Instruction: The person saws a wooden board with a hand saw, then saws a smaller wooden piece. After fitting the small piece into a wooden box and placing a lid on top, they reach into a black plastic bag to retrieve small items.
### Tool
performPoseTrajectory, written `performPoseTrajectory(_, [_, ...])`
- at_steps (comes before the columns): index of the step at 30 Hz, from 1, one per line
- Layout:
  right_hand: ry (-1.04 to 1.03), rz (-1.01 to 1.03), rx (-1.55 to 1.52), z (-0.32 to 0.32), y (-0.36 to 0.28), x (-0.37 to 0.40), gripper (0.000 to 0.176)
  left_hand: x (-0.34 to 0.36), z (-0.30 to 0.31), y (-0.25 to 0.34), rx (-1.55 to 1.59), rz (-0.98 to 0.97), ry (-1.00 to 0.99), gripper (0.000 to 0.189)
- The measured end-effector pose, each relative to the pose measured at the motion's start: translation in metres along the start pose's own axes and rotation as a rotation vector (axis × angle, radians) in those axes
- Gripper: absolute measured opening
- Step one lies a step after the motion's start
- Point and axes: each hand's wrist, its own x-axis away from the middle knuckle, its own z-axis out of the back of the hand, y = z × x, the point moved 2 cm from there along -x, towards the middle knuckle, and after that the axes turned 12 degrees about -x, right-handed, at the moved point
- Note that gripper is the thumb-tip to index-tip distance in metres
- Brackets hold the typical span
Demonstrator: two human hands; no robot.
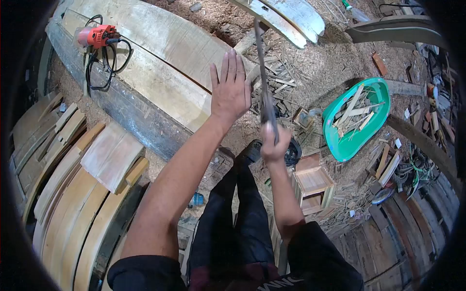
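My left hand (pixel 230 93) lies flat with its fingers stretched out on the end of a wide wooden board (pixel 160 36). Just to its right, my right hand (pixel 274 143) is wrapped round the handle of a handsaw (pixel 264 80). The narrow blade points away from me, seen nearly edge-on, and passes close by the board's end. A second pale plank (pixel 165 89) runs alongside the first, with a dark gap between them.
An orange power tool (pixel 99 36) with a coiled black cord rests on the boards at left. A green plastic tub (pixel 357 119) holds wood scraps. Right of my legs stands a small wooden box (pixel 314 182). Stacked lumber (pixel 73 194) lies at left; sawdust and offcuts cover the floor.
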Motion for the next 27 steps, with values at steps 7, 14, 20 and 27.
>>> performPoseTrajectory(7, [-0.026,0.023,-0.010,0.007,0.008,0.009,0.036,0.001,0.000,0.001,-0.008,0.001,-0.004,0.065])
performPoseTrajectory(14, [-0.014,0.079,-0.044,0.024,-0.006,0.066,0.035,-0.005,0.001,-0.002,-0.030,0.003,-0.032,0.065])
performPoseTrajectory(20, [-0.007,-0.056,-0.026,0.004,0.002,0.006,0.035,0.003,-0.002,0.000,-0.024,0.010,-0.010,0.064])
performPoseTrajectory(27, [-0.022,0.037,-0.022,0.024,0.004,0.054,0.035,0.001,0.000,0.000,-0.012,0.011,-0.012,0.063])
